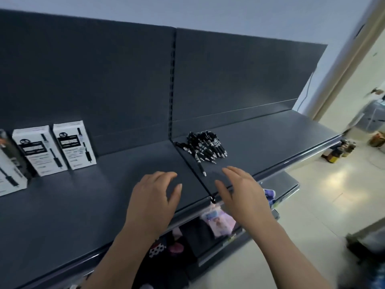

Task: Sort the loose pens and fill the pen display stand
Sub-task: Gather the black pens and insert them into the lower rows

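A pile of several loose black pens [205, 146] lies on the dark grey shelf [281, 134], near the seam between two shelf panels. One pen [200, 164] sticks out of the pile toward me. My left hand [153, 200] hovers over the left panel with fingers relaxed, holding nothing. My right hand [242, 191] reaches forward over the right panel, fingers straight, its fingertips a short way in front of the pens. Neither hand touches a pen. White pen boxes [74, 144] stand at the far left of the shelf.
Two more white boxes [39, 150] and a partly cut-off box [9, 163] stand at the left edge. A lower shelf with pink and dark packets [218, 223] sits below the front rim. Bottles [338, 150] stand on the pale floor at right.
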Available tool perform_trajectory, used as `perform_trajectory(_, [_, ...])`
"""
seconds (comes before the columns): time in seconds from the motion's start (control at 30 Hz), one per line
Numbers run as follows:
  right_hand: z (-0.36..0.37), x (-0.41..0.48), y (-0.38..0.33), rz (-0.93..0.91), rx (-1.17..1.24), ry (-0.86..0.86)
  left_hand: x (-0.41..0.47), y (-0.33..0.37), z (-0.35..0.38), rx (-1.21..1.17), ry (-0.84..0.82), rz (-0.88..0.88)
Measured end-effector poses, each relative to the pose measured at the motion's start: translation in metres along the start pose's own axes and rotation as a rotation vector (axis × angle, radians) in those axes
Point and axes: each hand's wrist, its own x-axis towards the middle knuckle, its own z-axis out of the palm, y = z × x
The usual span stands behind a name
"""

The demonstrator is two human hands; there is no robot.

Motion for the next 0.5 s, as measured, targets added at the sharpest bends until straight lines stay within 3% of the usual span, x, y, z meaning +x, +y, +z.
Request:
perform_trajectory(0.3, [0.022,0.088,0.073,0.01,0.042,-0.1,0.092,0.012,0.081,0.004,-0.09,-0.103])
perform_trajectory(0.5, [0.047,0.156,0.104,0.012,0.082,-0.178,0.152,0.004,0.127,-0.01,-0.203,-0.312])
